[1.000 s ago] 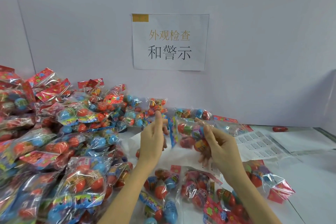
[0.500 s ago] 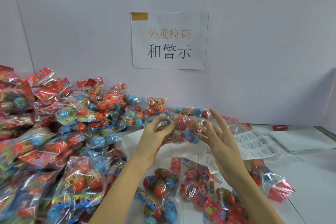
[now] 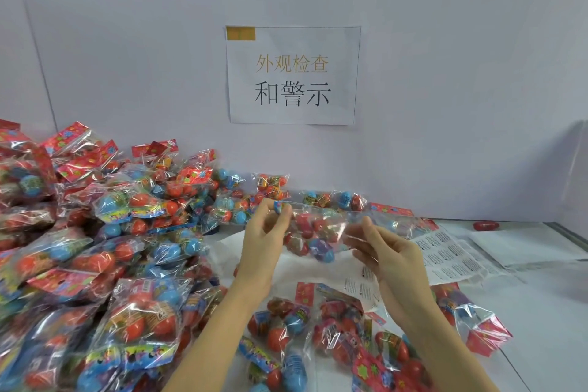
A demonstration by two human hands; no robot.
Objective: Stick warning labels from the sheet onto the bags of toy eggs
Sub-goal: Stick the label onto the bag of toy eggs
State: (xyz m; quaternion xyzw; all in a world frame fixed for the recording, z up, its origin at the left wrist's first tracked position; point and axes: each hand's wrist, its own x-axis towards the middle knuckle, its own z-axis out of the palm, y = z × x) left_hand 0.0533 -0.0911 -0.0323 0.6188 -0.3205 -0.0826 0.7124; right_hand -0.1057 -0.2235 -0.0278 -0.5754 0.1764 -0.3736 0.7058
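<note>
Both hands are raised above the middle of the tabletop (image 3: 541, 344) with one clear bag of toy eggs (image 3: 313, 237) stretched sideways between them. The left hand (image 3: 264, 239) pinches the bag's left end between thumb and fingertips, its other fingers loosely curled. The right hand (image 3: 386, 253) holds the bag's right end: its thumb and fingers are bent round the crinkled film, though the film blurs exactly where they touch. Red eggs and a purple-blue one sag in the middle of the bag.

The label sheet (image 3: 448, 256) lies flat toward the tabletop's right side, just behind the right hand, printed in rows of small text blocks. Part of it runs under the right wrist, where it is hidden. More white paper (image 3: 521, 242) lies beyond it, nearer the right edge.

A large heap of bagged eggs (image 3: 95, 248) fills the whole left side of the tabletop, sloping up to the back wall (image 3: 445, 73) and crowding close to the left forearm. A looser scatter of bags (image 3: 337, 334) lies at the near edge beneath both forearms, which cover some of them. A few bags (image 3: 334, 199) sit along the back edge, behind the held bag. A single red egg (image 3: 486, 226) rests alone near the far right corner. A paper notice (image 3: 292, 75) with Chinese characters hangs on the wall above.
</note>
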